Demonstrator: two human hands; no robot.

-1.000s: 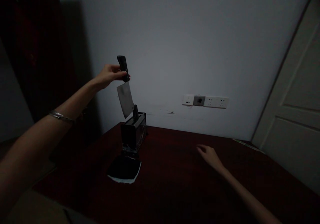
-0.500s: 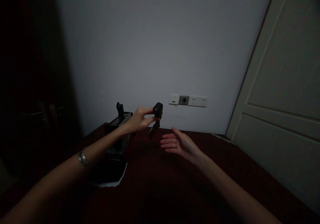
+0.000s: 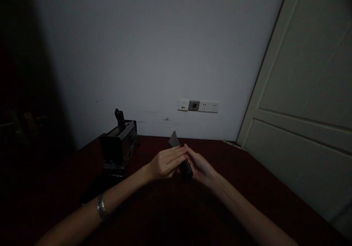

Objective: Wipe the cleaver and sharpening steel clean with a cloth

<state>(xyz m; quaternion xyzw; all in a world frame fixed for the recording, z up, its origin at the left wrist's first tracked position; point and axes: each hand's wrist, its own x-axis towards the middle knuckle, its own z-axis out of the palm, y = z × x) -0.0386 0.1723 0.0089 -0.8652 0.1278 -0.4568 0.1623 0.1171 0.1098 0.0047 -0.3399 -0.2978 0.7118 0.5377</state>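
A: The fingers [image 3: 176, 154] of the left hand [image 3: 162, 163] lie together, nearly straight, across the top of a cleaver [image 3: 187, 169]. Are they gripping it?

B: One cannot tell; their undersides are hidden. The right hand [image 3: 202, 167] comes in from four o'clock and wraps around the black handle [image 3: 187, 172], its thumb just beside the left fingertips.

A: And where is the cleaver itself?

B: Over the counter [image 3: 154, 147], just below the middle of the view, between the two hands. Its blade [image 3: 173, 139] juts out tilted toward eleven o'clock, while the butt of the handle points to five.

A: What stands at nine o'clock from the hands?

B: Slightly toward ten, a slotted knife block [image 3: 118, 143], with a second handle [image 3: 120, 120] rising from its top. A dark, flat shape [image 3: 100, 187] lies at seven o'clock from the block, too dim to identify. The left wrist wears a silver bangle [image 3: 101, 206].

A: Farther back?

B: At twelve o'clock, a pale wall [image 3: 151, 55] with a row of socket plates [image 3: 206, 106]; at two, a panelled door [image 3: 302, 92].
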